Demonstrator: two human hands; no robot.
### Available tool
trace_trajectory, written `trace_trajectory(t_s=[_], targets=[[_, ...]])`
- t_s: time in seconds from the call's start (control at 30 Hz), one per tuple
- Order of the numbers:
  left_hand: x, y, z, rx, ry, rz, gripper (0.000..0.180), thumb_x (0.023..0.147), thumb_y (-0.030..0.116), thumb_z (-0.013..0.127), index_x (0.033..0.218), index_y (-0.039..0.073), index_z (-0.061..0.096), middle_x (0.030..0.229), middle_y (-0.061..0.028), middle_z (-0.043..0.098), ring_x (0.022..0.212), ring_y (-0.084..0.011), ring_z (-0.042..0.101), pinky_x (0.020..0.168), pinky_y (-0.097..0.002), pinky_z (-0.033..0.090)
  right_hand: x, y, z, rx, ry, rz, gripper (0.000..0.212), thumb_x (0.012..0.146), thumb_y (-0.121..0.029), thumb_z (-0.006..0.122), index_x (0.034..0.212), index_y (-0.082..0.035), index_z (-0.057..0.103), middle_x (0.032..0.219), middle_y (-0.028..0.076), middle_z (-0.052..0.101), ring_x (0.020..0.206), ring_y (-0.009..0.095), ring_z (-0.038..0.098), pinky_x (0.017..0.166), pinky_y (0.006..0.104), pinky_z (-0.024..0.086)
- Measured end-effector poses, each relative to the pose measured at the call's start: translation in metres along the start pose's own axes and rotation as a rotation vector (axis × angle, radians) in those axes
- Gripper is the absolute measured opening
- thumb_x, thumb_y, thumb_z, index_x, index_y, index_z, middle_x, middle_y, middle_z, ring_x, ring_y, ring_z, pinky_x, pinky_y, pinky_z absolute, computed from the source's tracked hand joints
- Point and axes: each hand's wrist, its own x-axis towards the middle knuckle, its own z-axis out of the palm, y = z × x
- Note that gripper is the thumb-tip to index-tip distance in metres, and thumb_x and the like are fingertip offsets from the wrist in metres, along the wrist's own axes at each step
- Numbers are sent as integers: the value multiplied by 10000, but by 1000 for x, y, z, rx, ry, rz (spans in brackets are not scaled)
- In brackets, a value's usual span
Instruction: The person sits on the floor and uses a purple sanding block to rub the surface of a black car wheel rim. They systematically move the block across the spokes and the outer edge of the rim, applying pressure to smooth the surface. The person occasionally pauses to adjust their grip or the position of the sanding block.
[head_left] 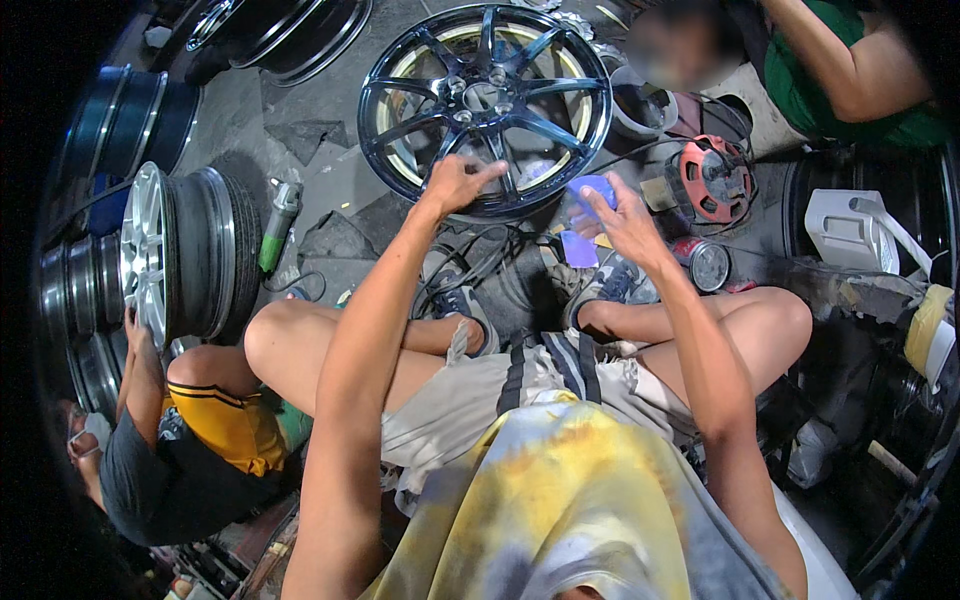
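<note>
A glossy dark multi-spoke wheel rim [487, 20] lies face up on the floor in front of me. My left hand [462, 184] is over its near edge, fingers apart and slightly blurred, with nothing seen in them. Just right of that edge, my right hand [625, 220] pinches a thin purple sheet [592, 188] between thumb and fingers; its exact kind is unclear. Below those fingers shows another purple piece [578, 250]; whether it is held or lying there, I cannot tell.
A grey bucket [645, 112] and a red-and-black cable reel [714, 180] stand to the right, near a can [705, 265]. A green angle grinder [280, 225] lies left, with cables around. At left, a co-worker's hand touches a silver wheel [150, 250]; another person sits far right.
</note>
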Motion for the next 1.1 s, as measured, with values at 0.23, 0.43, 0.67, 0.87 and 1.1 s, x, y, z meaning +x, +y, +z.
trace_trajectory(t_s=[0.23, 0.43, 0.67, 0.87, 1.1], targets=[[23, 16, -33, 51, 441, 66, 428, 946, 404, 636, 816, 12, 747, 771, -236, 701, 804, -420, 695, 767, -505, 523, -3, -5, 30, -627, 115, -500, 213, 889, -188, 694, 994, -3, 675, 873, 196, 644, 793, 357, 635, 722, 448, 491], [31, -16, -32, 525, 781, 132, 355, 937, 404, 662, 864, 57, 684, 982, -156, 603, 968, -374, 571, 846, -487, 460, 29, 1, 86, -550, 290, -570, 164, 849, -153, 704, 923, -7, 712, 861, 187, 600, 801, 395, 620, 719, 462, 485], [22, -8, -13, 361, 488, -153, 540, 974, 541, 546, 962, 20, 686, 986, -286, 658, 962, -465, 635, 852, -538, 496, 14, 13, 104, -751, 298, -487, 339, 834, -84, 698, 1167, -22, 675, 1003, 147, 575, 954, 331, 584, 802, 459, 404], [31, -4, -16, 358, 290, -260, 788, 980, 666, 421, 1026, -73, 689, 978, -381, 664, 987, -525, 650, 902, -558, 505, 51, 2, 102, -721, 293, -555, 169, 858, -49, 637, 1024, -26, 663, 958, 119, 578, 932, 328, 583, 764, 458, 375], [34, -9, -14, 404, 269, -214, 794, 977, 669, 433, 973, -86, 678, 941, -382, 661, 968, -532, 643, 887, -562, 497, 32, 6, 105, -709, 310, -562, 261, 826, -33, 662, 1087, -27, 655, 934, 104, 560, 901, 300, 569, 764, 431, 361]])
